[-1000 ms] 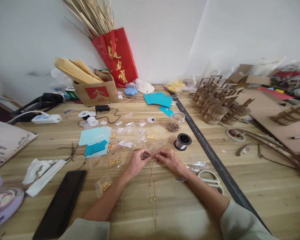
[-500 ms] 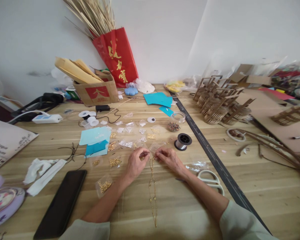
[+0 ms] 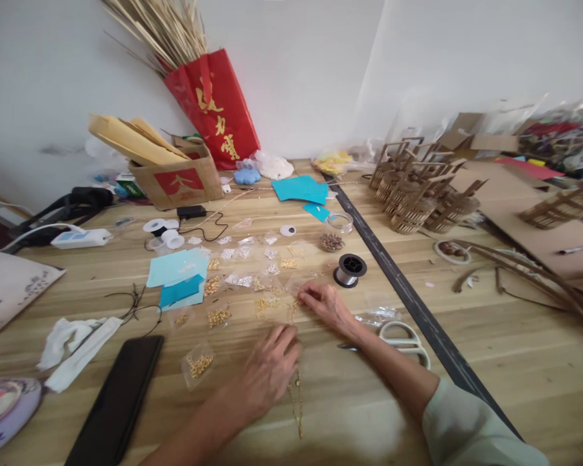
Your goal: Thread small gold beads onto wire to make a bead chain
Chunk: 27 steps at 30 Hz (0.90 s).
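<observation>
A thin gold chain necklace (image 3: 300,404) hangs down the table toward me in a long narrow loop, with small beads along it. My right hand (image 3: 326,307) pinches its upper end between thumb and fingertips. Lower down, my left hand (image 3: 272,366) is over the middle of the chain, back of the hand up and fingers bent; it is blurred, and its fingertips and thumb are hidden. Just beyond the hands lie small bags of gold findings (image 3: 267,304). Other gold beads (image 3: 218,316) sit left of them.
Right of my right hand stands a wire spool (image 3: 350,270). White-handled scissors (image 3: 403,343) lie beside my right forearm. A black phone (image 3: 119,395) is at the left front. Small woven baskets (image 3: 412,207) stand at the back right, and a red bag (image 3: 218,110) leans on the wall.
My left hand has let go of the chain's upper end and moved down toward me, over the chain's middle. My right hand still pinches the top. The view has shifted slightly right.
</observation>
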Motion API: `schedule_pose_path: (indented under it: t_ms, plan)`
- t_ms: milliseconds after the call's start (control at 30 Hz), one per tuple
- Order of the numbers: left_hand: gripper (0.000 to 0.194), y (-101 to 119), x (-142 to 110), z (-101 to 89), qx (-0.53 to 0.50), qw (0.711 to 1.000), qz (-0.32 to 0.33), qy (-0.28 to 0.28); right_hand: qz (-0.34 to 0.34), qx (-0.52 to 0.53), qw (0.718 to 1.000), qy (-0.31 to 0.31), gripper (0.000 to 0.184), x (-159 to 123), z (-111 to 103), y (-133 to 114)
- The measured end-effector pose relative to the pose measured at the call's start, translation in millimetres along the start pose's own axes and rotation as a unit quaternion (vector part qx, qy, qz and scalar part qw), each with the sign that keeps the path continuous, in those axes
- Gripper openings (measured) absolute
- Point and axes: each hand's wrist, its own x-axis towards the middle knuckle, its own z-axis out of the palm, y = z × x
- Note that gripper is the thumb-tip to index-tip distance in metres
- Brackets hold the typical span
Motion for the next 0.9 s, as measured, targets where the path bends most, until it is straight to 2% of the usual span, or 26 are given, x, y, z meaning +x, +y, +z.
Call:
schedule_pose_path:
  t_ms: [100,267,400,700,900]
  plan:
    - [0.024,3,-17,12.1,0.031,0.998,0.044,0.033,-0.009,-0.011,1.000,-0.004,0.015,0,-1,-1]
    - [0.034,5,-33,24.8,0.025,0.996,0.070,0.049,-0.042,-0.048,0.998,-0.009,0.016,-1,-3,-4]
    - [0.034,8,-35,19.2,-0.013,0.996,0.078,0.047,-0.073,-0.080,0.994,-0.017,0.017,-2,-4,-6]
    - [0.027,6,-34,12.1,-0.066,0.993,0.082,0.051,-0.073,-0.074,0.994,-0.020,0.018,0,-4,-1]
    - [0.025,3,-25,1.1,-0.141,0.988,0.056,0.039,-0.067,-0.066,0.995,-0.020,0.017,-1,-4,-5]
